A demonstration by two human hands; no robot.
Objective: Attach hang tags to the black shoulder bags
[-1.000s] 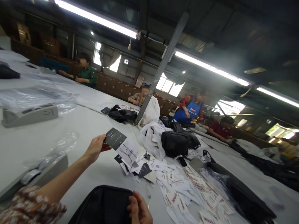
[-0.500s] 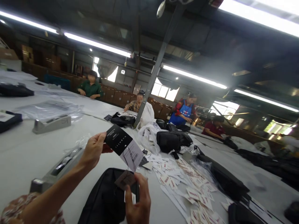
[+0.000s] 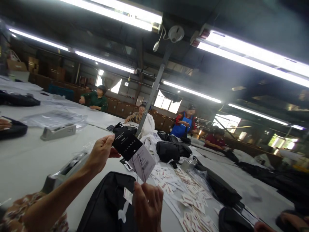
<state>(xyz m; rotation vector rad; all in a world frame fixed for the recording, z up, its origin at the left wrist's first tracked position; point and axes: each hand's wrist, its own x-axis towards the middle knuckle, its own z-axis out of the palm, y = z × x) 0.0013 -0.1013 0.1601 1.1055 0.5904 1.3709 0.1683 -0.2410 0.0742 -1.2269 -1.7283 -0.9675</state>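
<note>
My left hand (image 3: 102, 151) pinches the upper left corner of a hang tag (image 3: 142, 161), which has a black half with white lettering and a pale half with a barcode. A thin dark string crosses the pale half and runs down to my right hand (image 3: 149, 204). The fingers of that hand are closed together at the string, just under the tag. Below lies a black bag (image 3: 106, 199) on the white table, with a small white label (image 3: 127, 195) and a white strip (image 3: 123, 212) on it. My right hand hides part of the bag.
Loose printed slips (image 3: 193, 206) cover the table to the right. Black bags (image 3: 167, 151) and a white plastic bag (image 3: 148, 140) lie beyond, by a metal post (image 3: 154, 88). Tape dispensers (image 3: 59, 132) stand left. Several people work around; a person's hand (image 3: 293, 220) shows lower right.
My right hand has turned and closed at the string; the dark square piece by its fingers no longer shows. The label and white strip on the bag are now exposed. The view has shifted.
</note>
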